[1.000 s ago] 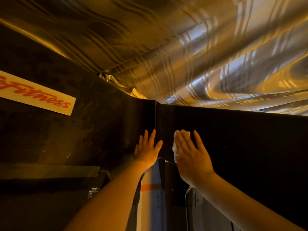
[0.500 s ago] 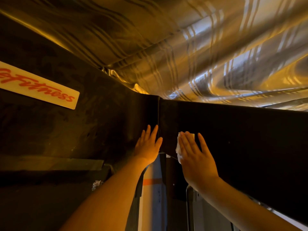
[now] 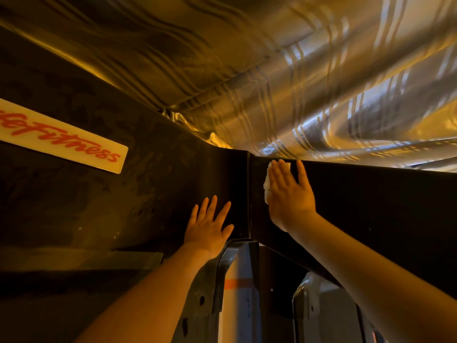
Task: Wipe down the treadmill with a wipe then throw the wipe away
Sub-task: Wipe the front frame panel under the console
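Since a second ago, my right hand (image 3: 289,194) has slid the wipe (image 3: 267,182) up the dark panel, from low on its face to just under the top edge, where my fingertips now reach the rim. My left hand (image 3: 209,225) has stayed about where it was, just left of the vertical seam (image 3: 248,194).

From where I sit, the right grip is flat: fingers straight and spread, palm pressing the white wipe against the black treadmill (image 3: 371,206) surface. Only a bunched edge of the wipe shows, poking out along the left side of the hand and a sliver above the fingers; the rest is hidden under my palm. The left grip is released too, fingers straight and fanned, lying flat on the neighbouring panel and holding nothing.

On the far left of that panel sits a pale label (image 3: 61,137) with red script ending in "Fitness"; its start is cut off by the frame. Behind the top edge hangs a shiny striped curtain (image 3: 309,82), lit amber and folded in long creases. Below my wrists I see the treadmill's frame posts and a pale strip with an orange band (image 3: 231,284) between them.
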`<state>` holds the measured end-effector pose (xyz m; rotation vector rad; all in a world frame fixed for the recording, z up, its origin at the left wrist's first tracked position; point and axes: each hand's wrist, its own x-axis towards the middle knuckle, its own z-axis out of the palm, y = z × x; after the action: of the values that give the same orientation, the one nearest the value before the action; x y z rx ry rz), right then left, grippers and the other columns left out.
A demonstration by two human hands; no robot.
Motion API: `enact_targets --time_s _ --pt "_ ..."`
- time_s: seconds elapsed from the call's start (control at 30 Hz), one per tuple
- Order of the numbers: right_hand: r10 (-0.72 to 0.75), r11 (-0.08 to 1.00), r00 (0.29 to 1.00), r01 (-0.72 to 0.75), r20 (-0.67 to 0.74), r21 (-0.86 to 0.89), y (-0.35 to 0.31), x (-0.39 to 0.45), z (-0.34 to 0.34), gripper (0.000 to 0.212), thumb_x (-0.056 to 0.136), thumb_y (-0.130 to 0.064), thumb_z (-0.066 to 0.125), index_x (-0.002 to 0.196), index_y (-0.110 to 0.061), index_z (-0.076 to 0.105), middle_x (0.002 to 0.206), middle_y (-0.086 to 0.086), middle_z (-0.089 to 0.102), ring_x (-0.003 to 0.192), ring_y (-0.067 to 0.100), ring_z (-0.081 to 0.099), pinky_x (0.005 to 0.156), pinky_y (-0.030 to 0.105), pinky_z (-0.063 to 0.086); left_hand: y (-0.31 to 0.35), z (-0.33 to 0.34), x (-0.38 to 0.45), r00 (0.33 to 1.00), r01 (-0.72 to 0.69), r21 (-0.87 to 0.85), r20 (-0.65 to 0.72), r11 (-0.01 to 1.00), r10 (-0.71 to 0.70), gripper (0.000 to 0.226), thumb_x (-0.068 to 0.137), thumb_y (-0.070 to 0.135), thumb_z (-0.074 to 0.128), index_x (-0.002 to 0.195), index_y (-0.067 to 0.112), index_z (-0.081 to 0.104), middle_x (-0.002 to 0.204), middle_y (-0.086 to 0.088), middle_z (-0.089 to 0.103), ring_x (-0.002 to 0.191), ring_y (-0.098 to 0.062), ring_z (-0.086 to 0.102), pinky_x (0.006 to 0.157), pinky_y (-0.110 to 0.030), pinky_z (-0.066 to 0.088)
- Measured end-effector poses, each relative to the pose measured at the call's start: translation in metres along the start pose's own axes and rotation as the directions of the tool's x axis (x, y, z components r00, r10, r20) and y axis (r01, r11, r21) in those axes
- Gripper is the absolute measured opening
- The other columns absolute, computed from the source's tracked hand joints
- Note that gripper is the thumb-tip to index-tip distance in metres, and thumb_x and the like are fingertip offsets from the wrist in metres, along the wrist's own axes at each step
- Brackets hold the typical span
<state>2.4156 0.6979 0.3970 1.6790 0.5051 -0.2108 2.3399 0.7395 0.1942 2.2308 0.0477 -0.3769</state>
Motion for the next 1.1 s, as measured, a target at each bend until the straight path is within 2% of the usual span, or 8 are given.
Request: enact_targets --time_s 0.17,0.3,0.43,0.6,0.73,0.93,1.1 --pt "-0.005 0.998 1.000 0.005 -0.004 0.055 -0.009 -0.021 0.011 0.075 0.104 -0.038 0.024 0.147 -0.002 -0.026 0.160 0.018 -0.027 0.146 0.035 -0.028 0.113 0.058 -0.020 -0.002 0.006 0.000 1.000 -0.002 0.028 -0.012 1.000 0.002 0.062 0.102 0.060 0.013 0.141 0.039 -0.031 0.161 -0.003 -0.029 0.146 -0.024 -0.030 0.119 -0.045 -0.016" --pt "-0.064 0.997 0.998 0.065 -0.017 0.053 -0.010 -0.034 0.017 0.076 0.104 -0.040 0.026 0.147 -0.003 -0.025 0.160 0.018 -0.027 0.146 0.035 -0.028 0.114 0.058 -0.020 -0.004 0.010 0.002 1.000 -0.007 0.034 -0.018 0.999 0.007 0.062 0.096 0.068 0.002 0.140 0.041 -0.033 0.160 -0.002 -0.032 0.138 -0.019 -0.037 0.117 -0.044 -0.019" --pt "-0.081 0.997 0.997 0.081 -0.012 0.006 -0.001 -0.015 0.009 0.076 0.104 -0.042 0.025 0.149 -0.004 -0.022 0.161 0.016 -0.026 0.147 0.032 -0.027 0.112 0.058 -0.021 -0.005 0.005 0.001 1.000 -0.017 -0.003 0.008 1.000 0.017 0.064 0.101 0.063 0.016 0.140 0.042 -0.030 0.160 -0.002 -0.031 0.142 -0.020 -0.035 0.119 -0.044 -0.016" --pt "-0.024 1.000 1.000 0.024 0.006 -0.006 0.005 0.025 -0.002 0.075 0.103 -0.043 0.024 0.153 -0.004 -0.017 0.163 0.014 -0.021 0.148 0.032 -0.024 0.112 0.059 -0.021 -0.006 -0.001 0.002 0.998 -0.025 -0.024 0.053 0.999 0.027 0.068 0.100 0.065 0.019 0.145 0.042 -0.027 0.160 -0.001 -0.032 0.146 -0.022 -0.032 0.120 -0.045 -0.016" --pt "-0.004 1.000 1.000 0.004 0.009 -0.002 0.000 0.020 -0.001 0.076 0.103 -0.042 0.025 0.151 -0.003 -0.019 0.162 0.017 -0.022 0.148 0.034 -0.024 0.113 0.058 -0.019 -0.007 -0.001 0.003 0.997 -0.034 -0.043 0.074 0.999 0.037 0.071 0.100 0.065 0.021 0.150 0.041 -0.022 0.159 -0.001 -0.033 0.145 -0.022 -0.033 0.120 -0.045 -0.017" --pt "-0.090 0.996 0.995 0.090 0.030 0.029 -0.022 -0.018 0.014 0.078 0.104 -0.045 0.027 0.149 -0.004 -0.022 0.161 0.018 -0.026 0.147 0.035 -0.026 0.113 0.057 -0.019 -0.006 0.001 0.002 0.998 -0.033 -0.029 0.055 0.999 0.034 0.073 0.099 0.066 0.024 0.145 0.041 -0.027 0.159 -0.002 -0.034 0.145 -0.022 -0.034 0.118 -0.045 -0.018" --pt "-0.113 0.993 0.993 0.112 0.021 0.019 -0.018 -0.004 0.009 0.073 0.105 -0.043 0.024 0.153 -0.006 -0.016 0.162 0.015 -0.023 0.148 0.032 -0.025 0.114 0.057 -0.018 -0.006 0.002 0.002 0.998 -0.032 -0.021 0.046 0.999 0.033 0.072 0.098 0.067 0.022 0.140 0.042 -0.030 0.159 -0.002 -0.034 0.145 -0.022 -0.033 0.118 -0.045 -0.018"
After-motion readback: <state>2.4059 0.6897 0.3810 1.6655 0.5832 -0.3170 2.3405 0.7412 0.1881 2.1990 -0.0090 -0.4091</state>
